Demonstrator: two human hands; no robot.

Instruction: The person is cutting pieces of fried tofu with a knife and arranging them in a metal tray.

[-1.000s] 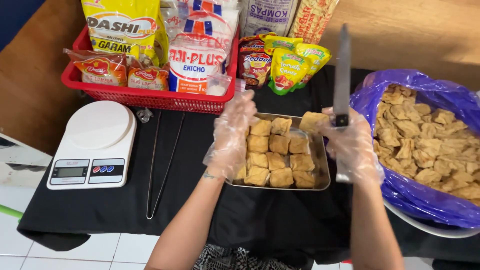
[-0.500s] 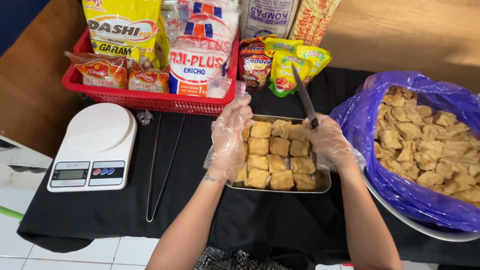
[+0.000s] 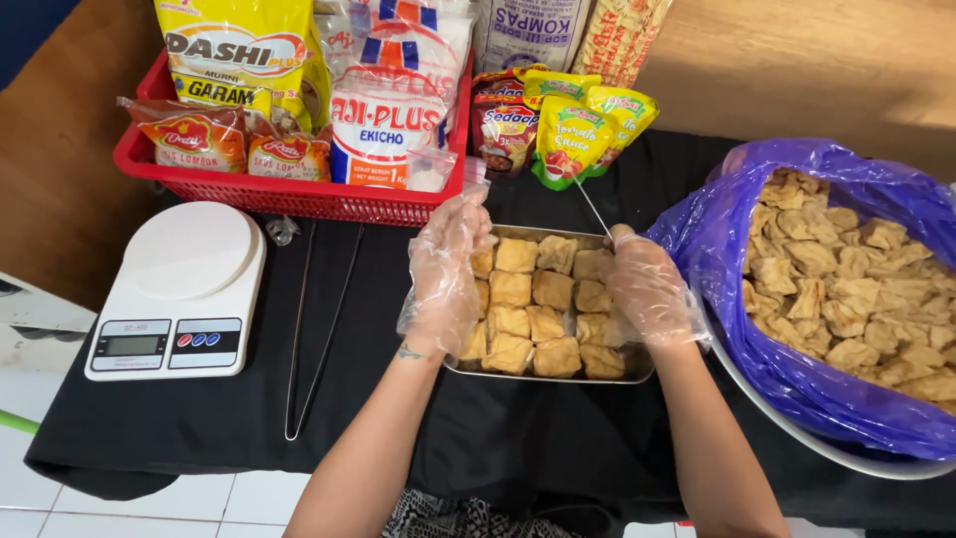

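Head view: both hands wear loose clear plastic gloves, likely to keep bare skin off the food. The left hand point(image 3: 446, 274) lies flat, fingers together, on the left edge of the metal tray point(image 3: 637, 365), seemingly steadying it. The right hand point(image 3: 647, 289) is closed around the handle of a knife point(image 3: 592, 206), blade edge-on (so only a thin line shows) above the fried tofu pieces point(image 3: 543, 309) packed in rows. The tray sits mid-table on the black cloth point(image 3: 378, 399), between a white scale point(image 3: 184, 289) and a purple bag point(image 3: 797, 379) of more tofu.
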